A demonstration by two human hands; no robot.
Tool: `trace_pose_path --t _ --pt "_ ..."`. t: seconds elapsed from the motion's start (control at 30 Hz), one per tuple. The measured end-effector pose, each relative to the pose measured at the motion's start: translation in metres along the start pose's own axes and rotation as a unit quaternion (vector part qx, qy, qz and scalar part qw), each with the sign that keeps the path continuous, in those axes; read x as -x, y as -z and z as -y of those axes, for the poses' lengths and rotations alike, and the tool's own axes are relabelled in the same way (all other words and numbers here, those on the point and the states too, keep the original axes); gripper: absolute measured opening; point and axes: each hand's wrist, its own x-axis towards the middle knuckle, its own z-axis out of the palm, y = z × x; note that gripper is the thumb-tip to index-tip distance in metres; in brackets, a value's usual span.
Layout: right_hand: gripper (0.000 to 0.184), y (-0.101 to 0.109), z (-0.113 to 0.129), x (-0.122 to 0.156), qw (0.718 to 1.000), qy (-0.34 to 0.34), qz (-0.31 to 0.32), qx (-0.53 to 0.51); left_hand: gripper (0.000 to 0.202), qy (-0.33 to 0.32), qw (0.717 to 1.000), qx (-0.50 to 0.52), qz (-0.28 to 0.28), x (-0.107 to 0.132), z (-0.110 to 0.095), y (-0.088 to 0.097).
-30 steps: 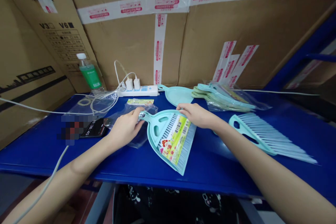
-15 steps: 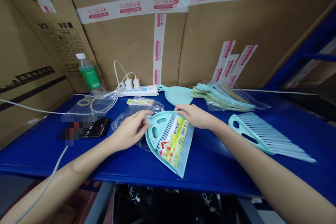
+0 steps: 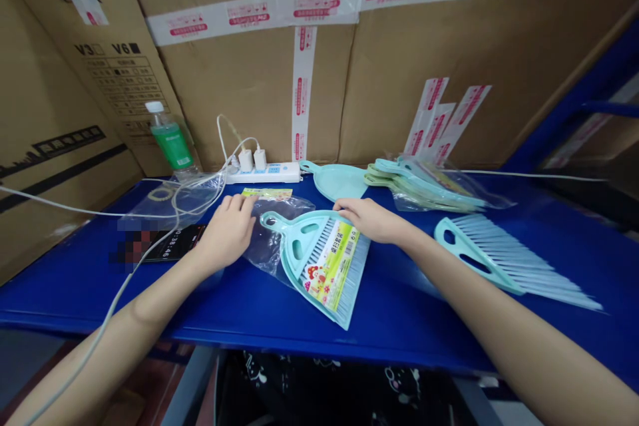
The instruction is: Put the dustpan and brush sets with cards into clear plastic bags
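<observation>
A light-blue dustpan [image 3: 294, 274] with a brush [image 3: 313, 239] nested in it sits tilted before me, a colourful label [image 3: 333, 266] across the bristles. My right hand [image 3: 367, 218] pinches the dustpan's upper right edge. My left hand [image 3: 230, 229] is apart from the dustpan handle, over a crumpled clear plastic bag [image 3: 267, 249]. Its fingers are loosely bent, with small gaps between them; the thumb is hidden, and no held thing shows. Another light-blue brush [image 3: 509, 256] lies on the right.
On the blue table [image 3: 399, 319], a second dustpan [image 3: 340, 181] and a pile of bagged sets [image 3: 429, 183] lie at the back. A power strip [image 3: 279, 173], a bottle [image 3: 172, 143], a phone [image 3: 174, 244] and loose white cables [image 3: 197, 213] are on the left. Cardboard [image 3: 239, 93] walls the back.
My left hand has let go of the dustpan's handle and moved left, over the plastic bag. The handle is now uncovered. My right hand stays on the dustpan's edge, nearly unmoved.
</observation>
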Motion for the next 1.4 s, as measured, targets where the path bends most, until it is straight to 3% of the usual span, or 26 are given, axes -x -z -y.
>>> trace_pose_path --t 0.1,0.23,0.77,1.0,1.17,1.27,1.4 --pt "0.022 0.002 -0.002 0.000 1.000 -0.008 0.000 0.006 0.044 0.038 0.994 -0.077 0.070 -0.001 0.005 -0.003" --pt "0.021 0.005 -0.005 -0.001 1.000 -0.006 -0.011 0.020 0.048 0.019 0.990 -0.053 0.127 0.000 0.004 -0.002" --pt "0.022 -0.008 0.002 -0.001 0.996 0.011 0.042 -0.078 0.057 0.009 0.994 0.079 0.081 0.003 0.000 0.001" --pt "0.019 -0.011 -0.005 -0.002 0.982 0.006 0.070 -0.177 0.043 0.036 0.991 0.089 0.090 0.001 -0.003 0.009" --pt "0.022 -0.008 -0.010 -0.003 0.962 0.019 0.127 -0.240 0.038 0.046 0.985 0.131 0.097 0.000 -0.002 0.011" --pt "0.024 -0.008 -0.012 -0.003 0.958 0.058 0.161 -0.232 0.037 0.060 0.981 0.156 0.098 -0.001 -0.002 0.010" --pt "0.028 -0.008 -0.013 -0.003 0.972 0.120 0.140 -0.144 0.035 0.065 0.978 0.176 0.092 -0.002 0.000 0.008"
